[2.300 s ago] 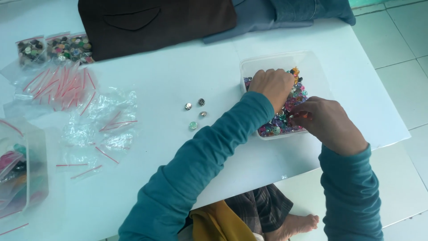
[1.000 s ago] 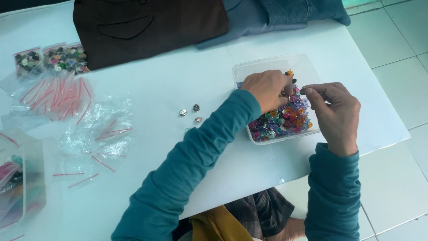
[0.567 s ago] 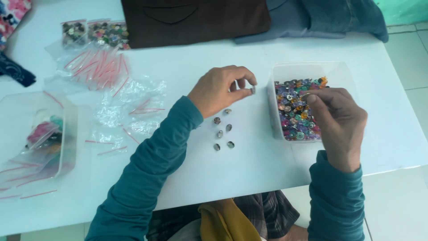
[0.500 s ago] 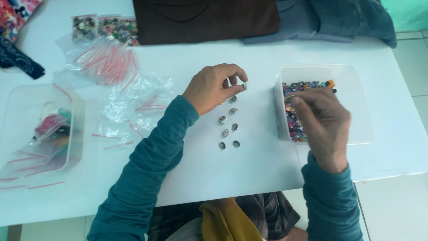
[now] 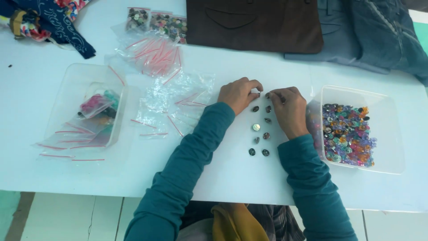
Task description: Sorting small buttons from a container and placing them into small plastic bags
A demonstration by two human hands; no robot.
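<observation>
Change since earlier frame: the right hand (image 5: 289,109) has left the clear tub of mixed beads (image 5: 392,134) and come across to meet the left hand (image 5: 237,93) at the head of the button rows.
Left hand: thumb and forefinger pinched on a small button (image 5: 258,94); the remaining fingers are curled.
Right hand: fingertips (image 5: 270,95) pinched together just beside the left pinch; a small dark piece appears to sit between them, but its kind is too small to tell.
Held piece, position: at the pinch, just above the table (image 5: 223,178), at the top of the left row.
Laid-out buttons (image 5: 261,129): two short rows running from directly below the pinch back toward the person, between the two wrists; the pieces lie near each other but apart.
Bead tub, position: outboard of the right wrist, close by it.
Empty zip bags (image 5: 178,107): outboard of the left hand.
Second tray with bags (image 5: 89,109): further out on the same side, well apart.
Step in hand (judgement): placing picked pieces at the head of the paired rows.
Next move calls for (judgement): lowering each piece flat in line with its row, then opening the pinch without nudging neighbours.
</observation>
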